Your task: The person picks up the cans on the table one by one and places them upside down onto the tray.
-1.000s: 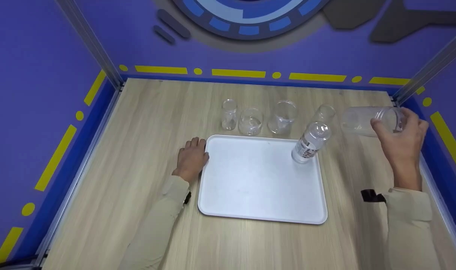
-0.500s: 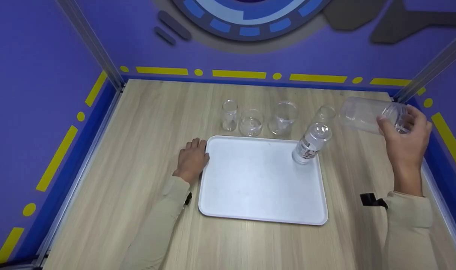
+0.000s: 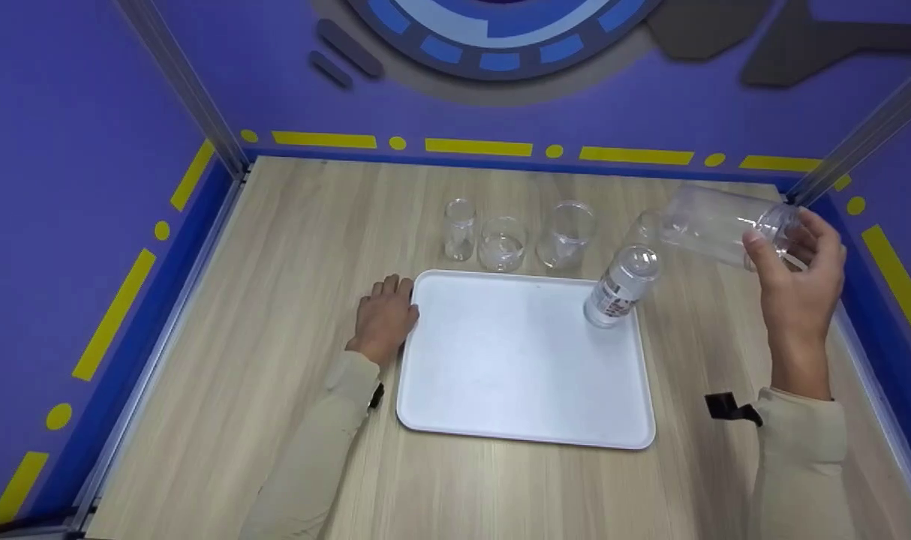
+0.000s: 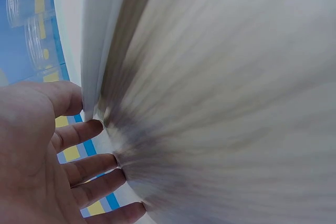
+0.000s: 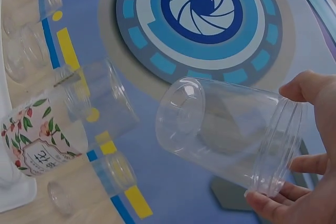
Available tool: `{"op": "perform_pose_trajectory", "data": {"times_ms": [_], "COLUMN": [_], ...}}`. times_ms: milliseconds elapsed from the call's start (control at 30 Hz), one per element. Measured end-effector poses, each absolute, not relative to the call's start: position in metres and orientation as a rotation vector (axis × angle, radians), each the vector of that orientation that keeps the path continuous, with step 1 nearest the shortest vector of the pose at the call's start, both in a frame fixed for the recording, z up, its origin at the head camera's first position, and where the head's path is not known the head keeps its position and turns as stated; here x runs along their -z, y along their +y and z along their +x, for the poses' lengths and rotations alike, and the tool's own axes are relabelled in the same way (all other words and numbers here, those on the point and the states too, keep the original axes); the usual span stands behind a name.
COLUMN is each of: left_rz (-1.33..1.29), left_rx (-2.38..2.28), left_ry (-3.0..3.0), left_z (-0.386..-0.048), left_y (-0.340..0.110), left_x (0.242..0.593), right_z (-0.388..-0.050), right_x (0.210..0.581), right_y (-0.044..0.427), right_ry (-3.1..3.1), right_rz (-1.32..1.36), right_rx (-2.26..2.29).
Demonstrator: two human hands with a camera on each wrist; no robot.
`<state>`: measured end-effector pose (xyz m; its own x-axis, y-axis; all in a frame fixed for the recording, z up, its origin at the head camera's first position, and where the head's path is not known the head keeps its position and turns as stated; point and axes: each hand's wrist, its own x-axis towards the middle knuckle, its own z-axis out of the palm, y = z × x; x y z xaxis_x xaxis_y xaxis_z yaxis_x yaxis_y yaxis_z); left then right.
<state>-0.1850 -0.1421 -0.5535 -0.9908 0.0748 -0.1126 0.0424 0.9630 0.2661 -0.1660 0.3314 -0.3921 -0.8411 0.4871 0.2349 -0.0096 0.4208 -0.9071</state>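
Observation:
My right hand [image 3: 804, 292] grips a clear plastic jar [image 5: 220, 129] around its threaded mouth, thumb on one side and fingers on the other. This jar lies sideways in the air to the right of the tray, its round base facing left. A white tray [image 3: 515, 367] lies on the table. My left hand [image 3: 380, 319] rests on the table at the tray's left edge; in the left wrist view its thumb [image 4: 68, 98] touches the tray's side and its fingers reach the tabletop. A clear jar with a floral label [image 3: 611, 296] stands at the tray's back right corner.
Behind the tray stand a narrow clear container [image 3: 459, 232], a short one [image 3: 502, 246] and a wider one [image 3: 566, 236]. Another clear container [image 3: 647, 225] stands partly hidden behind the labelled jar. Blue panels [image 3: 440, 112] wall the table's back and sides.
The right hand has raised the jar, tipped its base upward, then shifted it slightly left toward the labelled jar. The left hand and tray keep their places.

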Motion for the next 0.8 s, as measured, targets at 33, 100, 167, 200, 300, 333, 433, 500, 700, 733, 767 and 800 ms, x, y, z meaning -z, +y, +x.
{"op": "perform_pose_trajectory", "data": {"times_ms": [33, 100, 167, 200, 300, 333, 433, 500, 700, 733, 767, 800], "left_rz": [0.086, 0.082, 0.078, 0.076, 0.073, 0.074, 0.076, 0.081, 0.089, 0.089, 0.088, 0.087], "left_rx": [-0.409, -0.412, -0.411, -0.411, -0.413, -0.414, -0.426, -0.431, -0.441, -0.442, -0.445, -0.451], "left_ry": [2.989, 2.985, 2.983, 2.984, 2.992, 2.996, 3.003, 3.006, 3.015, 3.016, 3.016, 3.015], "left_z": [-0.185, -0.185, -0.185, -0.185, -0.185, -0.185, -0.184, -0.184, -0.183, -0.183, -0.183, -0.183], "left_y": [-0.142, -0.142, -0.142, -0.142, -0.142, -0.142, -0.142, -0.142, -0.142, -0.142, -0.142, -0.142], "left_x": [0.553, 0.554, 0.554, 0.554, 0.554, 0.554, 0.555, 0.556, 0.557, 0.557, 0.557, 0.557], "right_z": [-0.166, -0.166, -0.166, -0.166, -0.166, -0.165, -0.164, -0.164, -0.160, -0.160, -0.159, -0.159], "right_x": [0.393, 0.395, 0.396, 0.398, 0.401, 0.402, 0.406, 0.408, 0.410, 0.410, 0.409, 0.409], "right_y": [0.331, 0.330, 0.329, 0.329, 0.327, 0.326, 0.324, 0.322, 0.314, 0.313, 0.312, 0.310], "right_ry": [-2.202, -2.185, -2.174, -2.167, -2.145, -2.141, -2.088, -2.028, -1.891, -1.878, -1.867, -1.858], "right_rz": [-0.395, -0.377, -0.359, -0.352, -0.343, -0.342, -0.323, -0.303, -0.223, -0.210, -0.201, -0.194], "right_rx": [-1.429, -1.459, -1.487, -1.505, -1.577, -1.600, -1.706, -1.798, -1.989, -2.013, -2.037, -2.057]}}
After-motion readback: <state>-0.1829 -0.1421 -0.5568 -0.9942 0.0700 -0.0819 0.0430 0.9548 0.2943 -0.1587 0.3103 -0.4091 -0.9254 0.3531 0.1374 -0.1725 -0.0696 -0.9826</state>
